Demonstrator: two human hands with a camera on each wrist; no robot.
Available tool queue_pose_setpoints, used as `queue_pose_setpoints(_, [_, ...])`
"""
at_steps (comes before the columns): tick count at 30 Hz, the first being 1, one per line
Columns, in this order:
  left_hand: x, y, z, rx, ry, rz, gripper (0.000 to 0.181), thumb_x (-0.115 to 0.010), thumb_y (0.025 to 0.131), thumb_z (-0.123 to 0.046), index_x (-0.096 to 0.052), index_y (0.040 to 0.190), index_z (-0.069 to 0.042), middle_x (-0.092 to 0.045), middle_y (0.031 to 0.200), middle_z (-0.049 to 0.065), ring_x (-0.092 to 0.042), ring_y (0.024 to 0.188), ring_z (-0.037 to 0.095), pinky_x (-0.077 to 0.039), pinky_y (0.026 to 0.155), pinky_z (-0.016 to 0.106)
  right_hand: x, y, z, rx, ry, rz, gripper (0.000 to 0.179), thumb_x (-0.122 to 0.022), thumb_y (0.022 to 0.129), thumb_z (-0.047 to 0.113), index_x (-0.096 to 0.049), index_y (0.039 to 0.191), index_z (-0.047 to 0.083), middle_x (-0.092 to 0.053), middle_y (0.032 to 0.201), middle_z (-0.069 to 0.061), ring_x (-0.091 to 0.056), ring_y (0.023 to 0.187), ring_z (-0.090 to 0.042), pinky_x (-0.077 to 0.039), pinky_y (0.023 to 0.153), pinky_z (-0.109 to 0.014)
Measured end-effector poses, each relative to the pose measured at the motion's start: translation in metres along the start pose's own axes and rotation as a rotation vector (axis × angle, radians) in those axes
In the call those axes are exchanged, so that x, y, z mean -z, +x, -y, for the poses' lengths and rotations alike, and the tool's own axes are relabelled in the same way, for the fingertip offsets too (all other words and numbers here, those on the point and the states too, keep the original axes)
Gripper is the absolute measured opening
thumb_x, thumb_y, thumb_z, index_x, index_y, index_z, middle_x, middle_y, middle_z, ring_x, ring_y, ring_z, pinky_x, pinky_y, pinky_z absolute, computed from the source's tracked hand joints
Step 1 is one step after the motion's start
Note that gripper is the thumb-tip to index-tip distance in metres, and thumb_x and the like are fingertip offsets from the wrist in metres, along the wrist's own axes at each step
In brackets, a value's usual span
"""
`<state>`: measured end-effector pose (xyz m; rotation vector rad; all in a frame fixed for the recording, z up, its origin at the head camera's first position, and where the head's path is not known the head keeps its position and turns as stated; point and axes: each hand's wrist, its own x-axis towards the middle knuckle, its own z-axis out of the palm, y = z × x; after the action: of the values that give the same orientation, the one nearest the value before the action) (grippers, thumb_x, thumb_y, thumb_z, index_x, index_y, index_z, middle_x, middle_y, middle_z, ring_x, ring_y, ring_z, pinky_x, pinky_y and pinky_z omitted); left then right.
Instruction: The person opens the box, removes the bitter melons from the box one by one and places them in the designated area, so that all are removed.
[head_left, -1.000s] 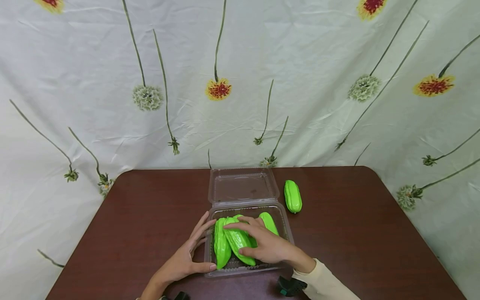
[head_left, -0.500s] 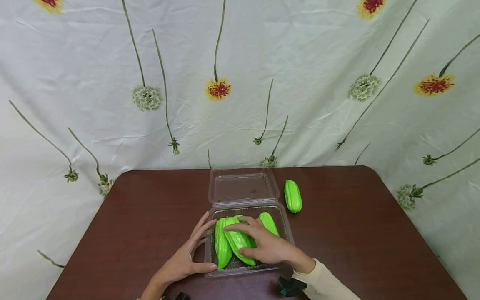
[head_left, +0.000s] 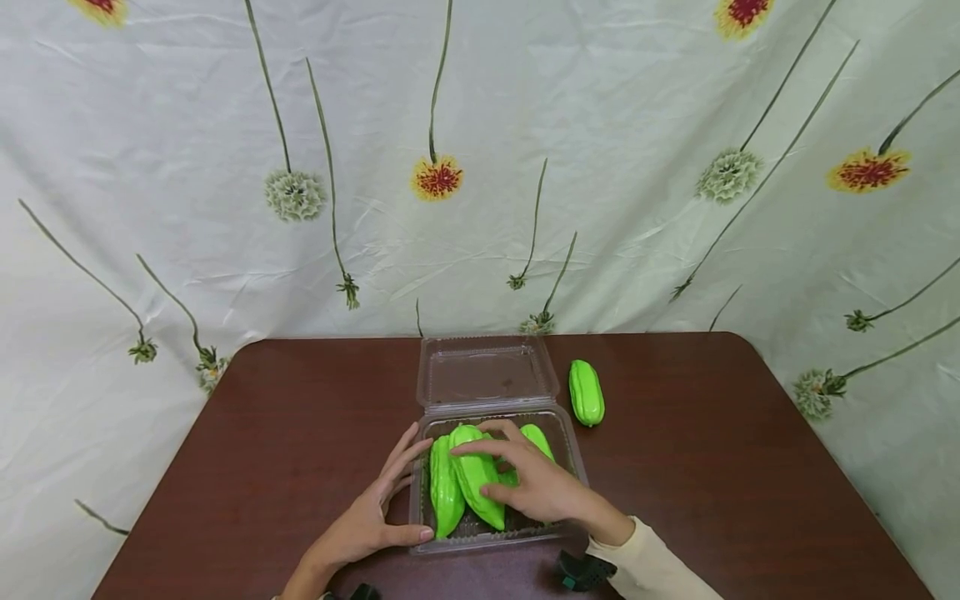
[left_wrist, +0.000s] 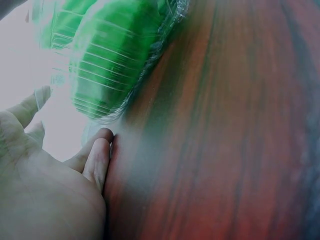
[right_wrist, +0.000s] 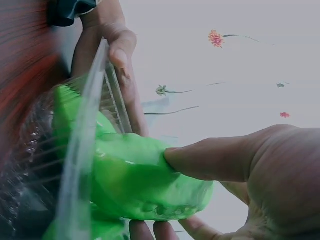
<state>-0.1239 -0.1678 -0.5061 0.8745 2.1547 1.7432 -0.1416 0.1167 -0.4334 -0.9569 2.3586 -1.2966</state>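
A clear plastic clamshell container stands on the table with several bright green ridged gourds inside. My right hand reaches over it and grips one green gourd, thumb on one side and fingers on the other, as the right wrist view shows on the gourd. Left of it a second gourd lies lengthwise; another gourd is partly behind my right hand. My left hand is spread along the container's left side, fingers extended, thumb at the front left rim. Its palm faces the container wall.
The container's clear lid lies folded back toward the table's far edge. One more green gourd lies on the brown table, right of the lid. A white flower-print cloth hangs behind the table.
Over the last half second the gripped gourd has turned more upright and its far end has shifted away from me, with my right hand on it. My left hand stays in place.
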Motion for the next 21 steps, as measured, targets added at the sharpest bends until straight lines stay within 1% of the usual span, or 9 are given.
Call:
queue_pose_setpoints(1, [0.000,0.000,0.000,-0.008,0.008,-0.001,0.096,-0.075,0.085,0.000,-0.018,0.161,-0.012,0.014,0.168,0.015,-0.018,0.147,-0.005,-0.031,0.110,0.019,0.001,0.000,0.001,-0.002,0.006,-0.007,0.052,-0.067,0.096,0.007,-0.057,0.143,0.026,-0.034,0.153,-0.010,-0.041,0.137,-0.031,-0.052,0.096,-0.035])
queue_pose_setpoints(3, [0.000,0.000,-0.001,-0.008,0.007,-0.004,0.097,-0.076,0.084,-0.001,-0.019,0.161,-0.013,0.013,0.168,0.012,-0.018,0.147,-0.005,-0.031,0.110,0.018,0.004,0.000,0.002,-0.010,0.018,-0.020,0.052,-0.067,0.095,0.006,-0.057,0.142,0.026,-0.035,0.153,-0.010,-0.040,0.139,-0.032,-0.052,0.097,-0.037])
queue_pose_setpoints(5, [0.000,0.000,-0.002,-0.013,0.011,-0.005,0.097,-0.076,0.084,-0.002,-0.019,0.161,-0.012,0.013,0.168,0.012,-0.018,0.147,-0.005,-0.031,0.110,0.018,0.007,-0.001,0.004,-0.019,0.035,-0.030,0.053,-0.067,0.095,0.005,-0.057,0.142,0.027,-0.034,0.153,-0.009,-0.037,0.141,-0.031,-0.052,0.097,-0.038])
queue_pose_setpoints(7, [0.000,0.000,-0.002,-0.006,0.003,-0.008,0.097,-0.077,0.084,-0.003,-0.019,0.161,-0.012,0.012,0.169,0.009,-0.018,0.147,-0.005,-0.030,0.110,0.018,0.011,-0.001,0.005,-0.015,0.045,-0.037,0.052,-0.067,0.096,0.005,-0.056,0.142,0.026,-0.034,0.153,-0.009,-0.036,0.141,-0.032,-0.052,0.097,-0.041])
queue_pose_setpoints(11, [0.001,0.000,-0.002,0.004,-0.007,-0.012,0.098,-0.077,0.084,-0.002,-0.019,0.161,-0.013,0.012,0.169,0.008,-0.018,0.146,-0.007,-0.030,0.110,0.017,0.019,-0.002,0.006,-0.015,0.089,-0.040,0.052,-0.066,0.097,0.007,-0.054,0.144,0.025,-0.031,0.155,-0.008,-0.034,0.143,-0.033,-0.052,0.097,-0.045])
queue_pose_setpoints(12, [0.001,0.000,-0.001,-0.003,0.000,-0.009,0.098,-0.077,0.084,-0.002,-0.019,0.161,-0.012,0.012,0.169,0.009,-0.018,0.146,-0.007,-0.030,0.110,0.018,0.021,-0.002,0.006,-0.020,0.100,-0.041,0.052,-0.066,0.097,0.008,-0.053,0.145,0.026,-0.030,0.155,-0.008,-0.035,0.142,-0.033,-0.052,0.097,-0.046])
queue_pose_setpoints(16, [0.002,0.000,0.001,-0.017,0.017,-0.008,0.098,-0.077,0.083,-0.003,-0.019,0.161,-0.011,0.011,0.169,0.010,-0.018,0.146,-0.006,-0.030,0.111,0.018,0.028,-0.003,0.005,-0.038,0.118,-0.050,0.053,-0.066,0.097,0.010,-0.052,0.145,0.027,-0.027,0.156,-0.008,-0.038,0.138,-0.033,-0.053,0.095,-0.041])
queue_pose_setpoints(19, [0.001,-0.001,0.001,-0.013,0.014,-0.010,0.098,-0.077,0.084,-0.004,-0.018,0.161,-0.012,0.011,0.169,0.009,-0.017,0.147,-0.006,-0.030,0.111,0.018,0.036,-0.003,0.004,-0.023,0.105,-0.083,0.054,-0.066,0.097,0.009,-0.051,0.146,0.025,-0.028,0.155,-0.011,-0.039,0.135,-0.033,-0.053,0.093,-0.038])
queue_pose_setpoints(21, [0.001,-0.001,0.001,-0.015,0.016,-0.011,0.098,-0.077,0.084,-0.004,-0.018,0.161,-0.012,0.011,0.169,0.010,-0.017,0.147,-0.005,-0.030,0.111,0.018,0.043,-0.003,0.004,-0.008,0.087,-0.110,0.055,-0.067,0.096,0.010,-0.051,0.147,0.023,-0.029,0.154,-0.012,-0.041,0.133,-0.033,-0.053,0.092,-0.040])
